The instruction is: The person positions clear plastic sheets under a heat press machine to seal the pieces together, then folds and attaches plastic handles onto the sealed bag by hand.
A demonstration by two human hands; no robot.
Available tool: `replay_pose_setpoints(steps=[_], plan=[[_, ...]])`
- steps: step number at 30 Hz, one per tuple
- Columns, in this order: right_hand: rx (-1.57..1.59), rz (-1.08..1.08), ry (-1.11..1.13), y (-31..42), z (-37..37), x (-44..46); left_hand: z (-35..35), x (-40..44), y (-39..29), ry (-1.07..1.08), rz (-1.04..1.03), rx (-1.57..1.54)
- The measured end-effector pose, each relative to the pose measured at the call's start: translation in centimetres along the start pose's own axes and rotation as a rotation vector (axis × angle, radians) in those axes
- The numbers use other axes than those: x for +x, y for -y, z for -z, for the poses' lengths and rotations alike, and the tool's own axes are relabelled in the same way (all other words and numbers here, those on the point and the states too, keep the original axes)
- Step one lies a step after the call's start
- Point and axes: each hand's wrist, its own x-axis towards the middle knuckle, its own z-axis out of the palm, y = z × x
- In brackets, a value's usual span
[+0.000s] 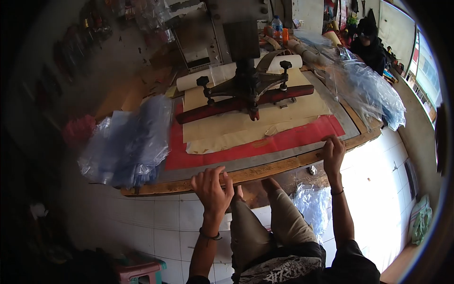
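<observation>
My left hand (212,188) is at the wooden front edge (255,174) of the table, its fingers apart and bent, with nothing in it. Further right, my right hand (333,149) is at the front right corner of a red sheet (293,137), fingertips bent together near the sheet's edge; what they hold, if anything, is too small to make out. Cream paper (213,135) lies over the red sheet. Above the paper stands a dark machine head with a long red bar (208,111) and two black knobs.
Clear plastic bags (127,142) are piled at the table's left, with more plastic (373,85) at the right. A paper roll (189,80) lies behind the bar. Another person (366,45) in dark clothes is at the back right. A stool (142,270) stands at the lower left.
</observation>
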Motion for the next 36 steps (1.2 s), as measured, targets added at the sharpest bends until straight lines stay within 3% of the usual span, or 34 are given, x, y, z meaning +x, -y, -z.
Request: replay_pose_setpoints(steps=[2, 3, 6, 9, 14, 15, 21, 27, 36], plan=[[-0.023, -0.083, 0.248, 3.8, 0.8, 3.5, 0.7, 3.0, 0.6, 0.193, -0.070, -0.177], [-0.104, -0.012, 0.361, 4.3, 0.2, 5.1, 0.3, 5.4, 0.8, 0.145, -0.273, -0.203], [-0.281, 0.147, 0.560, 2.8, -2.6, 9.3, -1.8, 10.5, 1.5, 0.570, -0.309, 0.032], [-0.333, 0.192, 0.597, 0.8, -5.6, 11.3, -4.7, 13.2, 2.5, 0.771, -0.212, 0.185], [-0.434, 0.103, 0.648, 2.9, -5.8, 12.4, -7.0, 13.5, 3.3, 0.598, -0.157, 0.134], [-0.382, 0.198, 0.573, 1.7, -6.5, 12.1, -7.5, 13.6, 3.6, 0.612, -0.130, 0.110], [-0.408, 0.188, 0.565, 1.4, -7.4, 12.0, -7.6, 14.4, 2.8, 0.790, 0.103, 0.091], [-0.424, 0.210, 0.572, 1.0, -7.2, 12.0, -8.4, 14.5, 2.8, 0.768, 0.046, 0.157], [-0.369, 0.285, 0.503, 0.3, -6.8, 11.2, -11.2, 14.5, 2.0, 0.828, 0.125, 0.377]])
